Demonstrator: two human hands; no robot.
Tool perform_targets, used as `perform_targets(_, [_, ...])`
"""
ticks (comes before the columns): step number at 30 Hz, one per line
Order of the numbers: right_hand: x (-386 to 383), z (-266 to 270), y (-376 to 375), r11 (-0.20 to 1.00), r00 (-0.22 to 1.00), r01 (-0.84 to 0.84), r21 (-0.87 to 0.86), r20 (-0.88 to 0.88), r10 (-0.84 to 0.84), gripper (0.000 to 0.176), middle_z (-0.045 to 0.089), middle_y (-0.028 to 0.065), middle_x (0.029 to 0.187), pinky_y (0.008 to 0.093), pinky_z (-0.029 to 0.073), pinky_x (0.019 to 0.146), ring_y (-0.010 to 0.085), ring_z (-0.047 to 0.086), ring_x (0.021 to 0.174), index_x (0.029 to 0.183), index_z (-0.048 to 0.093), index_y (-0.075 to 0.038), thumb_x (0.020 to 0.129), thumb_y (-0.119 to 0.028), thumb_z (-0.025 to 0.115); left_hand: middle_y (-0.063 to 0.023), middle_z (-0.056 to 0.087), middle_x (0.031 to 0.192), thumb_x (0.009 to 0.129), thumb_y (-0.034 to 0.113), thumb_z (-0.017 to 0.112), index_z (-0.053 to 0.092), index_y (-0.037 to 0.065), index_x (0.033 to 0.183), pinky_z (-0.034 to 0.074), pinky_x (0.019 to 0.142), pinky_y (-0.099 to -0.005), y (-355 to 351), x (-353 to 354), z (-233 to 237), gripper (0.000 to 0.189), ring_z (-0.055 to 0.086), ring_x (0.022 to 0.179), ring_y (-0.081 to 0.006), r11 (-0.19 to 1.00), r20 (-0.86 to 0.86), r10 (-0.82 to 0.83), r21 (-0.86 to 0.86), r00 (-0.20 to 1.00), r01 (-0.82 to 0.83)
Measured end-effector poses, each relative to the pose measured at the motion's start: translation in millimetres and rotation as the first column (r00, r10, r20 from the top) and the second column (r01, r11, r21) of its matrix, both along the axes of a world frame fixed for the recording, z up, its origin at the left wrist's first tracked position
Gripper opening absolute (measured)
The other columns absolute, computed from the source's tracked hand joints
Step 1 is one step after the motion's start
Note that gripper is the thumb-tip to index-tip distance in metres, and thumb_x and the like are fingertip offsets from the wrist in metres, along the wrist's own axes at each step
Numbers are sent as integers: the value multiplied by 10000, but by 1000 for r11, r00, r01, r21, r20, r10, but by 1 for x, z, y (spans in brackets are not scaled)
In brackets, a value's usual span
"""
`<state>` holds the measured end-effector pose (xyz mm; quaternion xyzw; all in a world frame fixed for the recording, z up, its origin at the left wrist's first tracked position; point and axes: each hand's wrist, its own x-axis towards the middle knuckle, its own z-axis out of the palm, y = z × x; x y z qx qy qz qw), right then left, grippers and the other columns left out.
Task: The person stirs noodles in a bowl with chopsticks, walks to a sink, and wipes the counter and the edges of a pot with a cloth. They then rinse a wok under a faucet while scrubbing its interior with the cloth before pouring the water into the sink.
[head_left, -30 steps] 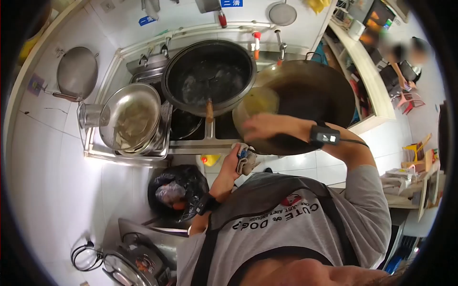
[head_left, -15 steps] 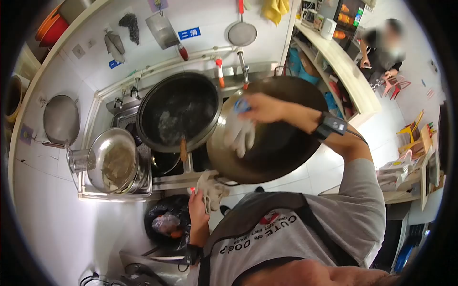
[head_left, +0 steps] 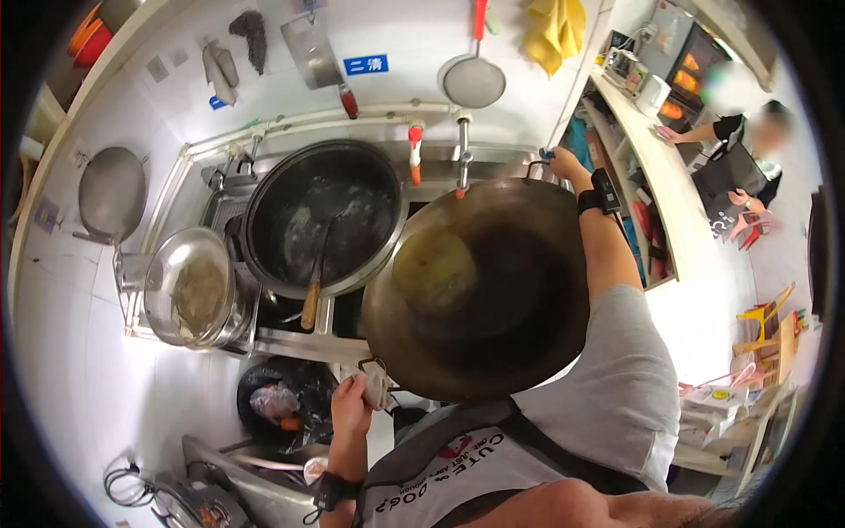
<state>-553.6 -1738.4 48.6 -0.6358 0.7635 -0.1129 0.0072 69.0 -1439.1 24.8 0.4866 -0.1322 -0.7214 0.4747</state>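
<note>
A large, dark wok (head_left: 519, 326) with two loop handles fills the middle of the head view, its inside facing me. My left hand (head_left: 352, 407) is closed on a bunched whitish cloth glove (head_left: 376, 389) at the wok's near handle (head_left: 373, 362). My right hand (head_left: 568, 166) reaches to the far handle (head_left: 533, 167) and is closed there, with a bit of blue material (head_left: 547, 153) at the fingers. To the wok's left stands a black pot (head_left: 264, 242) of dark liquid, a wooden-handled ladle (head_left: 312, 304) resting in it.
A steel bowl (head_left: 159, 295) sits at the left of the sink unit. Taps (head_left: 464, 158) rise behind the wok. Below lies a black-lined bin (head_left: 251, 387). Strainers (head_left: 474, 82) and a cleaver-like tool (head_left: 312, 57) hang on the wall. Another person (head_left: 731, 176) is by the shelf.
My right hand has moved from over the wok, where it held a whitish glove with a blue edge, to the far handle. My left hand has reached the near handle. The wok appears nearer me.
</note>
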Motion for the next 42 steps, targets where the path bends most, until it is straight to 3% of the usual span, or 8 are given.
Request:
perform_targets(13, [-7, 62, 35, 986, 991, 48, 162, 118, -67, 442, 619, 269, 825, 434, 467, 684, 385, 617, 783, 886, 616, 79, 835, -353, 539, -154, 624, 898, 905, 245, 487, 584, -85, 974, 479, 699, -340, -54, -7, -69, 351, 621, 850, -244, 991, 507, -134, 76, 851, 111])
perform_targets(18, [18, 160, 101, 960, 970, 130, 249, 168, -175, 373, 515, 44, 601, 340, 399, 459, 142, 492, 560, 844, 608, 20, 848, -349, 553, -225, 621, 879, 867, 255, 490, 604, -74, 898, 451, 687, -410, -102, -5, -129, 350, 603, 810, -318, 856, 768, -400, 118, 501, 503])
perform_targets(19, [28, 176, 111, 955, 945, 189, 228, 222, -240, 377, 492, 28, 584, 322, 389, 448, 141, 473, 538, 873, 605, 10, 850, -362, 551, -234, 619, 851, 839, 225, 490, 586, -92, 877, 440, 665, -430, -121, 3, -165, 333, 593, 751, -302, 570, 953, -288, 89, 97, 817])
perform_targets(24, [47, 228, 133, 982, 753, 107, 158, 632, -183, 240, 497, -36, 568, 219, 346, 367, 56, 451, 433, 783, 576, -84, 901, -283, 512, -193, 586, 1025, 864, 289, 446, 565, -79, 952, 377, 732, -519, -148, 4, -233, 396, 538, 969, -323, 807, 509, -585, 288, 632, 516])
perform_targets(27, [66, 253, 139, 993, 686, 99, 61, 719, -112, 211, 482, -35, 540, 222, 311, 330, 56, 426, 394, 753, 561, -90, 906, -221, 499, -148, 648, 929, 751, 107, 632, 589, -22, 999, 445, 592, -385, -136, 13, -117, 283, 591, 792, -259, -131, 915, -146, 358, -375, 925])
perform_targets(36, [71, 298, 112, 988, 714, 90, -125, 700, 24, 260, 405, -47, 495, 242, 303, 360, 75, 372, 387, 716, 535, -111, 869, -319, 567, -90, 655, 744, 765, 57, 603, 655, 41, 896, 460, 491, -318, -108, -3, -114, 142, 613, 626, -160, -135, 907, -410, 38, -91, 990])
perform_targets(38, [93, 310, 117, 994, 710, 98, -51, 703, -34, 263, 403, -52, 519, 243, 309, 378, 73, 368, 413, 714, 522, -119, 871, -326, 561, -77, 658, 759, 782, 60, 584, 656, 64, 899, 465, 487, -315, -104, -12, -116, 138, 621, 640, -160, 246, 369, -912, 139, 180, 959])
perform_targets(42, [83, 308, 113, 996, 666, 80, -34, 746, -27, 242, 399, -59, 540, 239, 320, 393, 70, 352, 422, 729, 523, -131, 879, -320, 542, -71, 657, 776, 794, 68, 562, 651, 53, 879, 485, 485, -337, -103, -15, -103, 124, 629, 641, -181, 485, -30, -858, 280, 512, 829])
